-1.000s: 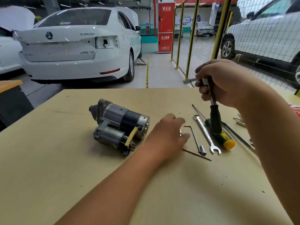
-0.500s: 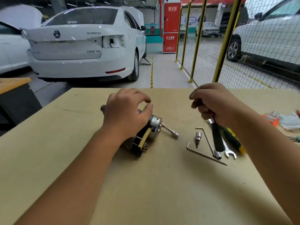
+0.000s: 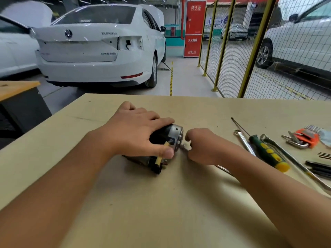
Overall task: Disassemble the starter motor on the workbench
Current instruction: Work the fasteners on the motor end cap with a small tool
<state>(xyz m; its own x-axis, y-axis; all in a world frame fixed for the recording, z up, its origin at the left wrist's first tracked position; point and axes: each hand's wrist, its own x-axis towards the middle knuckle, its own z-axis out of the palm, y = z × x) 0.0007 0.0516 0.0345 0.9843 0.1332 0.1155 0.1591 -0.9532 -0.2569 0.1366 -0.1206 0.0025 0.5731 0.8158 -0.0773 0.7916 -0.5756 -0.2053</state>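
Observation:
The starter motor [image 3: 174, 136], black and silver with a yellow strip, lies on its side in the middle of the workbench [image 3: 161, 203]. My left hand [image 3: 136, 133] grips its body from above and hides most of it. My right hand [image 3: 202, 145] is curled round a small metal driver tool [image 3: 184, 148] whose tip meets the motor's silver end cap. The tool's handle is hidden inside the fist.
To the right lie a combination wrench [image 3: 244, 142], a green and yellow screwdriver [image 3: 268, 154], a long steel bar [image 3: 293, 158], an orange hex key set [image 3: 304, 137] and dark bits [image 3: 318, 167]. A yellow mesh fence and parked white cars stand beyond the bench.
My left hand has settled onto the motor in a firm grip. My right hand came down from above the tools to the motor's end cap with the driver in it.

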